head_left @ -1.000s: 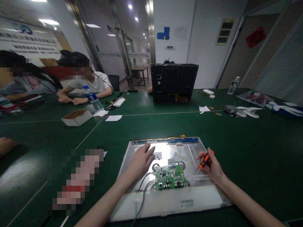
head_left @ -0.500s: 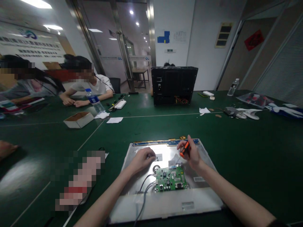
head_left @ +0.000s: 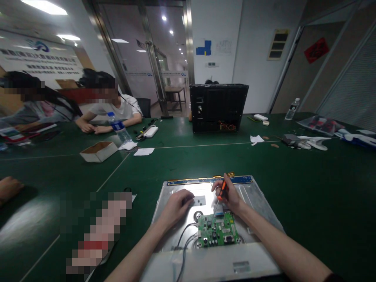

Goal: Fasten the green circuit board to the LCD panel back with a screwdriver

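Observation:
A bare metal display panel [head_left: 261,199] lies flat before me, with a green circuit board [head_left: 219,231] on its middle. My right hand [head_left: 232,197] grips a screwdriver [head_left: 223,191] with an orange and black handle, its thin shaft slanting down to the upper part of the board. A white ribbon cable [head_left: 219,212] runs from the board's top edge, close to the shaft. On the panel's left half rests my left hand [head_left: 179,205], empty, with fingers loosely bent and thumb apart. Small dark screws [head_left: 199,202] lie beside its fingertips.
Black cables [head_left: 183,250] leave the board's left side. A blue strip board [head_left: 188,181] lines the panel's far edge. Farther off are an open box [head_left: 99,152], a water bottle [head_left: 121,129] and a black monitor housing [head_left: 219,107]. Two people sit at left; another person's hand [head_left: 10,190] is nearer.
My right hand has moved left with the screwdriver, bringing its shaft over the top of the circuit board. My left hand stays on the panel. The view has shifted slightly.

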`<state>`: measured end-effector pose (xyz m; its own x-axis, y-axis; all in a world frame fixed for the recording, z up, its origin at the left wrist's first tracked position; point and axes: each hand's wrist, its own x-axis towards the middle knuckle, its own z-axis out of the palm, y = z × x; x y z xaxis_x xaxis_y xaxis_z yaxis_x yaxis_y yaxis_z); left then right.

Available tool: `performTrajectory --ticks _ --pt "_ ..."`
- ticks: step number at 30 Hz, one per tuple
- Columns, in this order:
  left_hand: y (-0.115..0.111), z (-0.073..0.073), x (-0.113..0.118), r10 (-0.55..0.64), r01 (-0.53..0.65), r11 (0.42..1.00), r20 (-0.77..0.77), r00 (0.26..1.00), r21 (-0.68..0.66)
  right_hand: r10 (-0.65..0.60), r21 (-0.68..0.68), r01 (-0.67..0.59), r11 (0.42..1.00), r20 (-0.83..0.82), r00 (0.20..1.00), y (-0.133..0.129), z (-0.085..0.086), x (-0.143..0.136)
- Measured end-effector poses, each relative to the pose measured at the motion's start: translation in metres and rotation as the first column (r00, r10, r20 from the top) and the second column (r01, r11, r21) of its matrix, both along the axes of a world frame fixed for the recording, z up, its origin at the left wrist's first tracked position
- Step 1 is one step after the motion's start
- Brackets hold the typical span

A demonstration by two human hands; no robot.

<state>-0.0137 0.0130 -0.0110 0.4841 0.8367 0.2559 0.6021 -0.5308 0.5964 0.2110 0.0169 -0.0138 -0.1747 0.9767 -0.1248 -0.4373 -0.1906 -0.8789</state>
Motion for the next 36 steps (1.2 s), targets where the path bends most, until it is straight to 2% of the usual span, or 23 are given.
performTrajectory --ticks 7,16,20,31,36 --pt "-0.005 -0.003 0.005 -0.11 0.116 0.987 -0.058 0.992 0.109 0.018 0.017 -0.018 1.0 0.024 1.0 -0.001 -0.002 0.0" --pt "-0.014 -0.008 0.011 -0.169 0.203 0.958 -0.172 0.97 0.203 0.086 0.026 -0.087 0.996 0.044 0.995 0.004 -0.007 0.005" --pt "-0.014 -0.008 0.012 -0.182 0.213 0.958 -0.171 0.968 0.19 0.099 0.026 -0.1 0.995 0.045 0.994 0.005 -0.008 0.006" --pt "-0.011 -0.007 0.012 -0.212 0.219 0.975 -0.18 0.961 0.021 0.082 0.028 -0.083 0.996 0.046 0.996 0.002 -0.005 0.004" --pt "-0.013 -0.005 0.011 -0.26 0.262 0.965 -0.117 0.959 0.003 0.077 0.027 -0.079 0.997 0.047 0.996 0.001 -0.002 0.002"
